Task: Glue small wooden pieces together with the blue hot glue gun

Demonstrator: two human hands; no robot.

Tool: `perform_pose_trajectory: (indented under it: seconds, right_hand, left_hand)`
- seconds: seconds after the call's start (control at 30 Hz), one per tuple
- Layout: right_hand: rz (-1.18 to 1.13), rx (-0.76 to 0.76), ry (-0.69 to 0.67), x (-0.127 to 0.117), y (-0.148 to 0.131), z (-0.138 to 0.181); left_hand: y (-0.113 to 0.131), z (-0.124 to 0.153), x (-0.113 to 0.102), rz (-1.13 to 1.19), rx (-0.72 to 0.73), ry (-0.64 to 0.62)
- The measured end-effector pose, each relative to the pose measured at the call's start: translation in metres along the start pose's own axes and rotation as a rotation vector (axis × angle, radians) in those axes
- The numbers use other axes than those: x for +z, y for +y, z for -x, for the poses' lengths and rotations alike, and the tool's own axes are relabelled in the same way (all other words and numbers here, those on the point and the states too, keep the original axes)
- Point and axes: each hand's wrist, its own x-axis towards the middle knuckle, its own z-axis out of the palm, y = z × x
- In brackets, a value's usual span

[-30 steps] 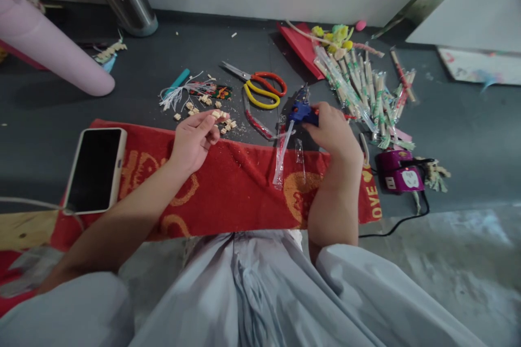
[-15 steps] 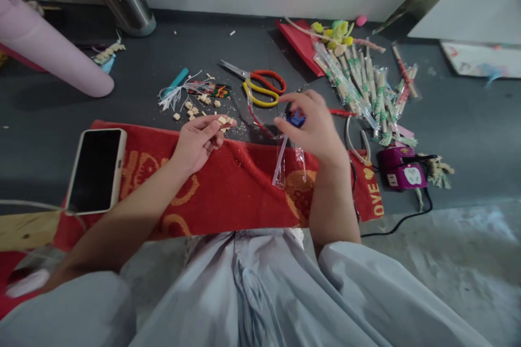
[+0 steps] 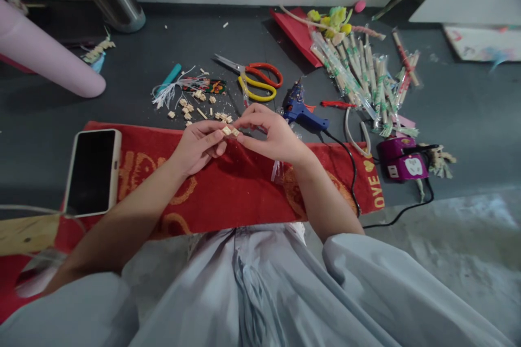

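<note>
Thumb and fingers of my left hand (image 3: 198, 147) pinch a small pale wooden piece (image 3: 227, 130) made of short stick-like bits. My right hand (image 3: 272, 134) meets it from the other side, its thumb and fingertips closed on the piece's right end. Just beyond lie several more pale pieces (image 3: 187, 107) and crumbs, some partly hidden by my fingers. To the right of my right hand rests a blue glue gun (image 3: 301, 111), with its black cord running toward me. Both hands are over the far edge of a red towel (image 3: 228, 195).
Scissors (image 3: 260, 78) with red and yellow handles lie beyond my hands. Wrapped chopsticks (image 3: 362, 76) are heaped at the back right, near a purple power adapter (image 3: 401, 160). A phone (image 3: 93, 172) lies on the towel's left end. A pink bottle-like object (image 3: 52, 49) leans in at left.
My right hand has left the glue gun, which now lies in full view on the table. It has moved left to the wooden piece in my left hand.
</note>
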Motion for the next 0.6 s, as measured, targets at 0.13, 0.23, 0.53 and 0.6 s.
perform_pose_trajectory:
  seconds: [0.13, 0.23, 0.53, 0.6]
  right_hand:
    - [-0.059, -0.01, -0.005, 0.0007, 0.002, -0.0006]
    - [-0.098, -0.023, 0.007, 0.0012, 0.0039, -0.001]
    - [-0.018, -0.031, 0.07, 0.0026, 0.0075, -0.0008]
    - [0.029, -0.041, 0.086, 0.0029, 0.0084, -0.0004]
  left_hand:
    - [-0.0006, 0.0006, -0.0008, 0.026, 0.009, -0.043]
    - [0.0, 0.0011, -0.0004, 0.039, 0.007, -0.055]
    - [0.001, 0.0006, 0.0014, -0.106, 0.019, 0.057]
    - [0.0004, 0.0006, 0.0019, -0.143, 0.054, 0.099]
